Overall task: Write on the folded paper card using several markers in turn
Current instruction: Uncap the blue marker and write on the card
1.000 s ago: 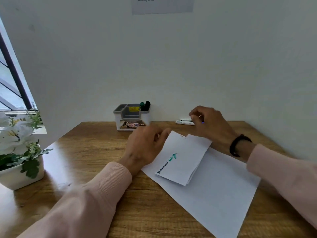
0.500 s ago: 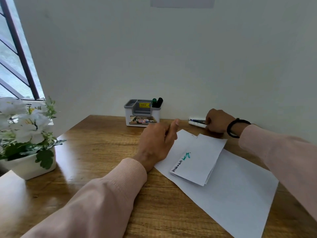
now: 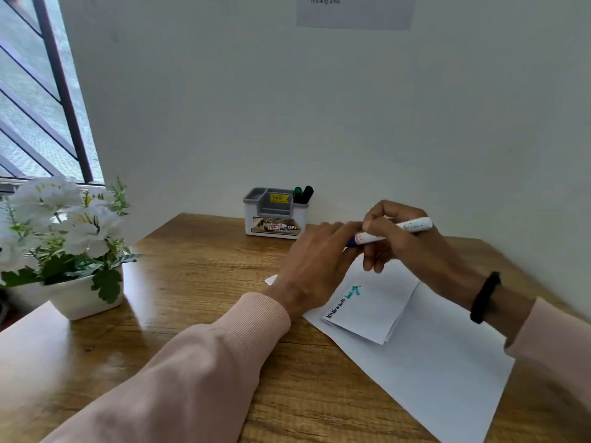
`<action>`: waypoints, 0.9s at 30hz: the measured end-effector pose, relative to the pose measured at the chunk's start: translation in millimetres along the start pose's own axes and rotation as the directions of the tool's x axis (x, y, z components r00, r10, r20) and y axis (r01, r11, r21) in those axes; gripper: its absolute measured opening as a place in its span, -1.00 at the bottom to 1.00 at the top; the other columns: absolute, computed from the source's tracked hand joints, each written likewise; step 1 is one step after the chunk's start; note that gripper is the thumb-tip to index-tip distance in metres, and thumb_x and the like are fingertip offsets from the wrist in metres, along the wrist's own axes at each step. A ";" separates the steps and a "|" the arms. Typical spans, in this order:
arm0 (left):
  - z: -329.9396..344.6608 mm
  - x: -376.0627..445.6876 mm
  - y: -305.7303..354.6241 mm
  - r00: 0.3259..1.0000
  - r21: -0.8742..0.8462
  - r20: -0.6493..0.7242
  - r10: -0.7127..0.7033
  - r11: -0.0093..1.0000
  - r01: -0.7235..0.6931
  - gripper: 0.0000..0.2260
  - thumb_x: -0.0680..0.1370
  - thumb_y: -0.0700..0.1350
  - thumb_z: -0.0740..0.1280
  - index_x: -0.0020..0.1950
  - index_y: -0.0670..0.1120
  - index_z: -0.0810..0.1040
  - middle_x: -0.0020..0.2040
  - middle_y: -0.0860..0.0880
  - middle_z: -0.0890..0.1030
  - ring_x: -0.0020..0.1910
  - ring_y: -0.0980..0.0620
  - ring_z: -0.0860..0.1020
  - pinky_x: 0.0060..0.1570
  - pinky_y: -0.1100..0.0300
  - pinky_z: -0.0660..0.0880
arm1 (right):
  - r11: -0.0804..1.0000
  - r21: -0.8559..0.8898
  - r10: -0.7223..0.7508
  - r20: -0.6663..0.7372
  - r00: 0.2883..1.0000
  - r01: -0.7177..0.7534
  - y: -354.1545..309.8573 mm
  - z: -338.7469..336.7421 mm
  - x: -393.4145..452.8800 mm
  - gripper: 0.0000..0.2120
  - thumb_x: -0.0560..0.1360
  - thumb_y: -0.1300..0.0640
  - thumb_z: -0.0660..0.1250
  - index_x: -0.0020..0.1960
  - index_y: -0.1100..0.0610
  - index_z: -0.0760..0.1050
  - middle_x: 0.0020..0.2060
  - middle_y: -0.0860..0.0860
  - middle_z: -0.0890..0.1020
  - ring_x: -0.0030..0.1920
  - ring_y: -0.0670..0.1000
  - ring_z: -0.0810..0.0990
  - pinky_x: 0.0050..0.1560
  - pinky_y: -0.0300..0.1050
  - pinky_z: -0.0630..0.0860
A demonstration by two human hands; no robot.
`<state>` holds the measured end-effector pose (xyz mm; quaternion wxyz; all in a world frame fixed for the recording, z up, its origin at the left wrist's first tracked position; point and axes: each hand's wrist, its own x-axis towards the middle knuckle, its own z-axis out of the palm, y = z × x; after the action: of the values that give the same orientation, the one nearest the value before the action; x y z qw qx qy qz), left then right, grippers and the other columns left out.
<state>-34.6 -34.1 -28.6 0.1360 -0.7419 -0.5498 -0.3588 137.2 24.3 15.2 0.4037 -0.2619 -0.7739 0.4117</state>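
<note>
From the head view, the folded paper card (image 3: 374, 308) lies on a larger white sheet (image 3: 447, 362) spread over the right half of the wooden surface (image 3: 192, 282). The card is white, turned at a slant, its fold toward the right and its layered edges showing at the near corner. Along its left edge runs a short line of handwriting, black for the first part and green for the last (too small to read).

Above the card's far end, both hands meet around one marker (image 3: 390, 233), a white barrel with a blue cap at its left end. The right hand (image 3: 406, 241) has its fingers curled round the barrel, holding it nearly level and clear of the paper. The left hand (image 3: 316, 266) reaches in from the left with its fingertips at the blue cap; whether they pinch the cap or only touch it I cannot tell, since the knuckles hide them. A black band (image 3: 483, 298) sits on the right wrist, and both arms wear pale pink sleeves (image 3: 208, 362).

The left hand and forearm cover the sheet's far left corner and part of the card's far edge.

At the back of the surface, against the wall, stands a small grey-and-white organiser (image 3: 275, 215) with two dark-capped markers (image 3: 302, 194) upright in its right compartment, one green, one black. At the left, beside the window (image 3: 38, 107), a white pot of white flowers (image 3: 64, 238) stands well apart from the paper. A notice (image 3: 355, 9) hangs high on the wall.
</note>
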 end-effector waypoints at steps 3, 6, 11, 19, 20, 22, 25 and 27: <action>-1.4 -0.6 -0.1 0.998 0.064 0.056 0.002 0.998 -0.006 -0.78 0.70 -0.06 0.22 0.32 -0.02 0.52 0.19 -0.01 0.63 0.10 -0.05 0.58 0.05 -0.01 0.52 | 0.999 0.030 0.044 -0.021 0.999 -0.043 16.3 6.4 -9.6 -0.77 0.68 0.24 0.29 -0.05 0.33 0.63 -0.25 0.32 0.70 -0.30 0.21 0.72 -0.33 0.04 0.62; -0.3 -1.5 -5.0 0.993 0.141 0.117 -0.021 0.990 0.004 -0.76 0.70 -0.06 0.23 0.36 0.02 0.48 0.22 0.01 0.61 0.12 -0.05 0.57 0.04 0.00 0.52 | 0.994 0.080 0.071 0.004 0.997 -0.071 28.4 7.3 -16.0 -0.72 0.71 0.15 0.28 0.01 0.22 0.73 -0.15 0.23 0.77 -0.16 0.22 0.78 -0.24 -0.02 0.70; 2.8 0.0 -16.4 0.966 0.192 0.255 0.038 0.977 -0.089 -0.87 0.69 -0.08 0.25 0.21 -0.05 0.50 0.07 -0.05 0.61 -0.04 -0.04 0.52 -0.08 0.06 0.45 | 0.933 0.262 0.219 0.134 0.967 -0.247 40.8 4.6 -19.7 -0.69 0.73 0.14 0.23 0.13 0.23 0.74 0.00 0.32 0.76 0.07 0.32 0.76 0.07 0.05 0.72; -1.8 5.5 -34.8 0.984 0.118 0.167 -0.069 0.992 0.049 -0.84 0.70 -0.08 0.25 0.18 -0.07 0.57 0.04 -0.07 0.67 -0.05 -0.02 0.56 -0.03 0.15 0.47 | 0.761 0.525 0.264 0.287 0.921 -0.382 42.7 4.1 -34.0 -0.62 0.72 0.11 0.14 0.48 0.16 0.49 0.31 0.26 0.68 0.33 0.24 0.67 0.36 0.14 0.61; -1.4 4.9 -36.8 0.983 0.072 0.125 -0.131 0.990 0.123 -0.83 0.70 -0.09 0.24 0.22 -0.08 0.58 0.07 -0.07 0.67 -0.03 0.00 0.57 -0.01 0.20 0.45 | 0.689 0.601 0.281 0.295 0.913 -0.406 41.5 2.7 -33.2 -0.57 0.67 0.05 0.18 0.49 0.16 0.48 0.28 0.33 0.67 0.31 0.32 0.67 0.34 0.19 0.61; -0.3 1.9 -40.0 0.975 -0.051 0.021 -0.223 0.973 0.224 -0.82 0.69 -0.18 0.26 0.24 -0.13 0.58 0.09 -0.08 0.65 -0.01 0.05 0.54 0.00 0.29 0.39 | 0.595 0.677 0.293 0.319 0.901 -0.433 41.2 -1.5 -33.0 -0.43 0.56 -0.04 0.21 0.49 0.20 0.49 0.28 0.42 0.64 0.31 0.41 0.64 0.36 0.29 0.57; -3.4 -6.1 -42.8 0.962 -0.132 0.013 -0.274 0.953 0.273 -0.84 0.67 -0.22 0.24 0.20 -0.10 0.57 -0.02 0.04 0.58 -0.11 0.19 0.48 -0.12 0.39 0.33 | 0.517 0.713 0.330 0.345 0.879 -0.473 42.6 -6.2 -32.0 -0.37 0.65 -0.15 0.11 0.42 0.33 0.53 0.24 0.47 0.64 0.28 0.46 0.64 0.34 0.33 0.55; -4.8 -10.3 -40.1 0.951 -0.145 0.145 -0.272 0.945 0.293 -0.87 0.67 -0.12 0.28 0.16 -0.01 0.59 -0.14 0.20 0.52 -0.17 0.28 0.50 -0.22 0.44 0.36 | 0.490 0.722 0.346 0.353 0.869 -0.488 45.1 -10.4 -28.7 -0.25 0.64 -0.25 0.07 0.29 0.41 0.61 0.01 0.41 0.71 0.03 0.37 0.73 0.12 0.25 0.68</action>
<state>-74.5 -30.0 -39.9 -0.0129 -0.6847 -0.6264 -0.3723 164.5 31.2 -31.3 0.3010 -0.2012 -0.4513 0.8156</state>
